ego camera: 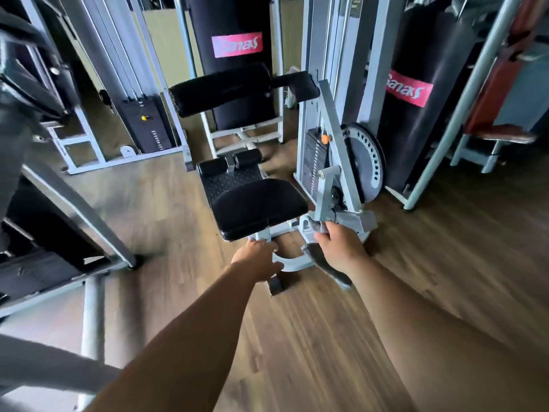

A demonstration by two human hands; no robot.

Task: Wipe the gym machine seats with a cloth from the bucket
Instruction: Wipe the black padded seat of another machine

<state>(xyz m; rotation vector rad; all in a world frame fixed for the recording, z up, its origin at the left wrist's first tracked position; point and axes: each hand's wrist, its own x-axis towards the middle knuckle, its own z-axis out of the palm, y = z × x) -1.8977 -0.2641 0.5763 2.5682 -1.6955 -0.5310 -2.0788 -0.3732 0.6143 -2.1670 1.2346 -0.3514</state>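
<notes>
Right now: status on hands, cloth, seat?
Right hand shut on grey cloth. Left hand empty, open, at frame below black seat. Seat not yet touched by cloth; nothing on it.

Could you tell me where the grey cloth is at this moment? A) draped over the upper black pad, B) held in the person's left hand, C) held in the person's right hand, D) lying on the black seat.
C: the grey cloth is bunched in the right hand and hangs below it, near the machine's white frame; the left hand and the black seat carry no cloth.
</notes>
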